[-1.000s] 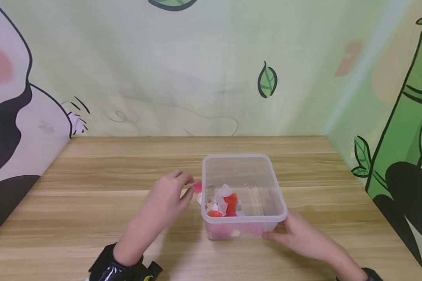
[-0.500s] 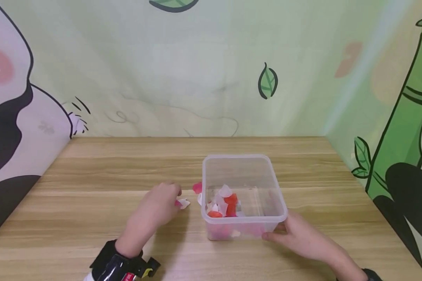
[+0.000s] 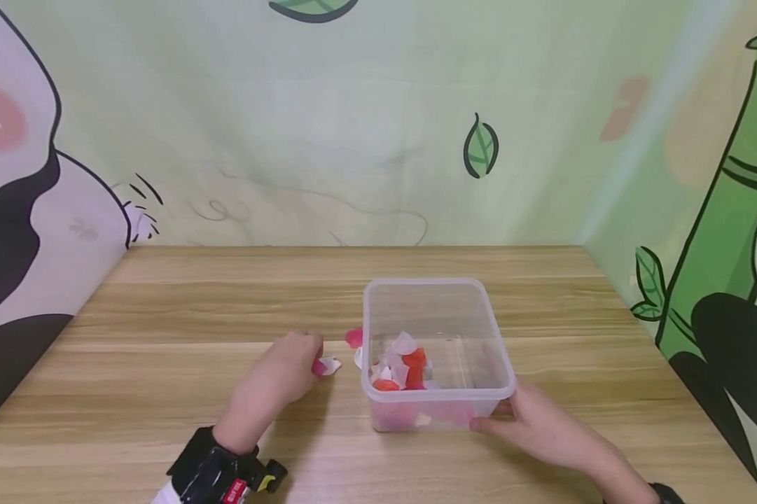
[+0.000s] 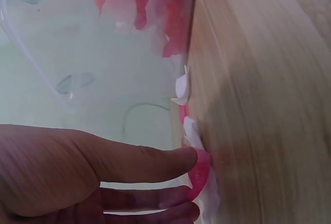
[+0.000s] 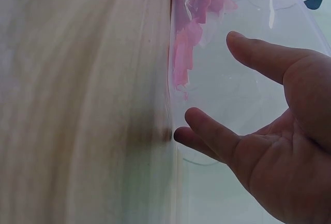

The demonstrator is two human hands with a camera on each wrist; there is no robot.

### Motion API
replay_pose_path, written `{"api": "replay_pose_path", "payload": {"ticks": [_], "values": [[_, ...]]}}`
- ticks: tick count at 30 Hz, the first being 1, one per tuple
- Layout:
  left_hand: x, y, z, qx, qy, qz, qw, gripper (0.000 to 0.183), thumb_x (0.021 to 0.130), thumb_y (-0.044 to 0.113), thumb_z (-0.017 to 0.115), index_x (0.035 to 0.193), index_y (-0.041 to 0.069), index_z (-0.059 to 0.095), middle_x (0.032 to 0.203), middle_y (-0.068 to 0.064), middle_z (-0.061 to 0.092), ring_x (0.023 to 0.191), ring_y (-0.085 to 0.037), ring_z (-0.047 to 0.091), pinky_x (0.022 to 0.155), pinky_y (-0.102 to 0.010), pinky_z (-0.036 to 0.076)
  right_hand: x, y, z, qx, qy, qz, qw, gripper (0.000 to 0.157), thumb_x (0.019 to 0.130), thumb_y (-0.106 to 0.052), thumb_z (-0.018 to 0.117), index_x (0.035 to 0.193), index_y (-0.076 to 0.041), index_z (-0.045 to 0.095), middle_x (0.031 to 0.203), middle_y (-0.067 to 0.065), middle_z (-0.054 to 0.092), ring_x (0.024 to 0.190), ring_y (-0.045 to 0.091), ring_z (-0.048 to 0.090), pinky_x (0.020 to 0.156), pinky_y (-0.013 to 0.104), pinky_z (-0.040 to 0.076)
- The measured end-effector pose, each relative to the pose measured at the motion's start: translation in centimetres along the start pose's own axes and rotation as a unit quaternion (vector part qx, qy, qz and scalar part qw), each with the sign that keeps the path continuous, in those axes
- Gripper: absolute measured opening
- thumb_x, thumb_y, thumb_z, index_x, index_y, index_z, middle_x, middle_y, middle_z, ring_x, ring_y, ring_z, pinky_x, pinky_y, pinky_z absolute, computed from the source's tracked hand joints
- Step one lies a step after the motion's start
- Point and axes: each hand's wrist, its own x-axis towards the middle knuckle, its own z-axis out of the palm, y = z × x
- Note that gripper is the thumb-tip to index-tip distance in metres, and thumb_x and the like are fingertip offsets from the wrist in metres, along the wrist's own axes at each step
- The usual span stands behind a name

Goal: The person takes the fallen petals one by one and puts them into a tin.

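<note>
A clear plastic box [image 3: 438, 395] stands on the wooden table, with several red, white and pink paper scraps [image 3: 414, 367] in its left part. My left hand [image 3: 277, 374] is on the table to the left of the box. Its thumb and fingers pinch a pink paper scrap [image 4: 199, 172], and a white scrap [image 3: 330, 365] lies beside it. My right hand [image 3: 536, 423] touches the box's front right corner, fingers fairly straight and spread, as the right wrist view [image 5: 274, 115] shows. Part of its fingers is hidden behind the box in the head view.
Close to the box's left wall lie a pink scrap [image 3: 354, 337] and a white scrap [image 3: 358, 358]. The wooden table [image 3: 227, 294] reaches back to a printed cloth backdrop [image 3: 353, 140] with panda and bamboo drawings.
My left hand has moved left and toward me, away from the scraps at the box's wall, down to the pink and white scraps on the table. The right hand and box stay put.
</note>
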Motion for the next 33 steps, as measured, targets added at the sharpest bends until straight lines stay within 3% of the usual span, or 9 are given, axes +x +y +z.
{"api": "replay_pose_path", "payload": {"ticks": [7,18,27,33], "values": [[0.3,-0.2,0.4,-0.016,-0.01,0.003,0.9998,0.022,0.082,-0.01,0.073,0.077,0.006,0.058,0.072,-0.005,0.054,0.066,-0.021,0.05,0.061,-0.034,0.046,0.0,-0.1,-0.1,-0.002,-0.001,-0.001,1.0,0.07,0.093,-0.009,0.077,0.15,-0.002,0.037,0.131,0.01,0.063,0.116,0.02,0.065,0.095,0.034,0.054],[0.6,-0.8,1.0,-0.005,0.006,0.025,0.9997,0.025,0.076,-0.009,0.075,0.069,0.008,0.059,0.067,-0.001,0.053,0.063,-0.018,0.05,0.057,-0.031,0.045,0.0,-0.2,-0.1,0.01,-0.006,0.007,1.0,0.067,0.093,-0.009,0.077,0.148,-0.002,0.039,0.134,0.016,0.06,0.119,0.021,0.064,0.096,0.033,0.053],[0.3,-0.7,-0.1,-0.023,0.014,0.031,0.9992,0.023,0.07,-0.011,0.072,0.066,0.009,0.06,0.066,-0.001,0.054,0.064,-0.019,0.051,0.057,-0.032,0.046,0.1,0.0,-0.1,0.008,-0.009,0.002,1.0,0.064,0.093,-0.009,0.077,0.146,-0.001,0.042,0.134,0.014,0.061,0.119,0.021,0.064,0.096,0.033,0.054],[0.1,-0.6,-0.7,-0.019,0.024,0.034,0.9989,0.02,0.073,-0.011,0.069,0.068,0.008,0.064,0.066,-0.002,0.055,0.064,-0.02,0.052,0.057,-0.032,0.047,0.0,0.0,-0.1,0.008,-0.006,0.002,1.0,0.068,0.093,-0.007,0.077,0.148,0.0,0.038,0.134,0.017,0.06,0.118,0.021,0.064,0.095,0.033,0.054]]}}
